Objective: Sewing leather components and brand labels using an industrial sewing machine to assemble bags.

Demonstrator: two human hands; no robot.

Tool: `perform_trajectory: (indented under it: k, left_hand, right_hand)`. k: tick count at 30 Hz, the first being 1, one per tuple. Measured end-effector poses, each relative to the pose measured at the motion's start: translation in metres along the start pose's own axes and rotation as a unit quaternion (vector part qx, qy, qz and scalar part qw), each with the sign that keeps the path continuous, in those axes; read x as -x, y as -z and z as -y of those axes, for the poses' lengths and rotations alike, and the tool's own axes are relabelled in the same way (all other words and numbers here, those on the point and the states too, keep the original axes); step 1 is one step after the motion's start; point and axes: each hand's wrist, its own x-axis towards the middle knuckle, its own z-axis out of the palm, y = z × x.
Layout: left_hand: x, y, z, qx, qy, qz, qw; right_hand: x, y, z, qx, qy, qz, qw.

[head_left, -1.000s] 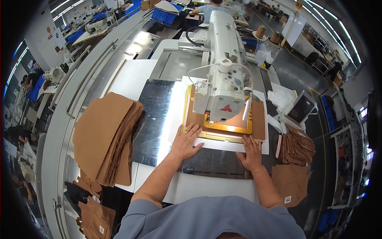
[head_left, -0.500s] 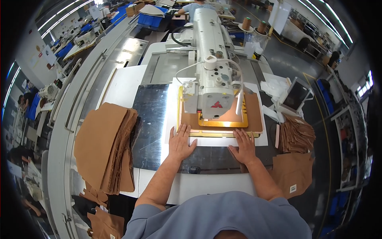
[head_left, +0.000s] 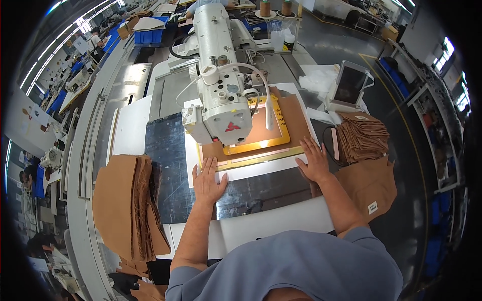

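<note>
The brown panel (head_left: 297,123) is placed under and in front of the sewing machine (head_left: 223,108), by whose head it is partly hidden; a yellow frame (head_left: 260,144) is laid over it. At the panel's near edge, in front of the machine, a yellow strip (head_left: 261,160) is touched at its left end by the left hand (head_left: 207,183) and at its right end by the right hand (head_left: 315,161). Both hands are laid flat, unclenched, with the fingers extended.

To the machine's left, a thick stack of brown pieces (head_left: 114,205) is set. To its right are placed a clear plastic bag (head_left: 315,80), a dark screen (head_left: 347,83), a folded brown pile (head_left: 360,136) and, nearer, a loose brown piece (head_left: 359,188). Behind it, thread spools (head_left: 264,8) are stood and a blue bin (head_left: 149,36) is seen to the left.

Beneath the panel, a white sheet (head_left: 261,169) is spread on a dark metal plate (head_left: 173,193). Right of the machine, a grey floor (head_left: 346,45) is crossed by a yellow line (head_left: 401,114).

A red emblem (head_left: 232,127) is carried on the machine's front, dark markings on the frame, and a printed white label (head_left: 372,207) on the loose piece.
</note>
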Motion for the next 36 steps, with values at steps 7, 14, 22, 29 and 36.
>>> perform_trajectory:
  k: [7, 14, 22, 29, 36]
  left_hand:
    - [0.001, -0.002, 0.001, -0.011, 0.007, 0.001, 1.0]
    - [0.001, 0.004, -0.002, -0.018, 0.006, 0.001, 1.0]
    - [0.002, 0.002, -0.003, -0.011, 0.017, -0.006, 1.0]
    - [0.003, 0.001, -0.002, -0.005, 0.013, -0.025, 1.0]
    - [0.003, 0.001, -0.001, 0.009, -0.007, -0.026, 1.0]
  right_hand:
    - [0.001, -0.001, -0.003, 0.008, -0.022, -0.005, 1.0]
    - [0.0, 0.007, -0.025, 0.0, 0.0, 0.025, 1.0]
    - [0.004, 0.005, -0.028, -0.005, 0.034, -0.025, 0.999]
    - [0.005, 0.001, -0.03, 0.04, 0.097, -0.063, 0.992]
    - [0.002, -0.001, -0.03, 0.015, 0.077, -0.025, 0.997]
